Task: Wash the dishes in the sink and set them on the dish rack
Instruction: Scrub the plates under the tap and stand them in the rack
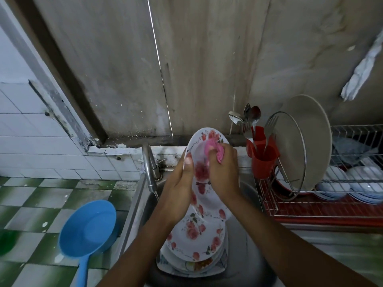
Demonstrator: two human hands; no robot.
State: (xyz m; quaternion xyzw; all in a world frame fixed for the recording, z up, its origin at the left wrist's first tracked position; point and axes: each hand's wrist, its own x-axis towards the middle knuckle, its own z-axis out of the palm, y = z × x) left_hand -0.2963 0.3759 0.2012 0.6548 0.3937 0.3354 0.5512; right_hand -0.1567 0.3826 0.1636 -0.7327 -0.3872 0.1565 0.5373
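Beside the sink [246, 251], loaded dish rack [356, 128].

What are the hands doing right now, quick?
Left hand: closed, gripping the plate by its rim, thumb on its face.
Right hand: closed, holding a pink sponge against the plate.

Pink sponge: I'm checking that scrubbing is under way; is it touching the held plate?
Touching. The head view shows the right hand pressing the sponge onto the plate, with no gap between them.
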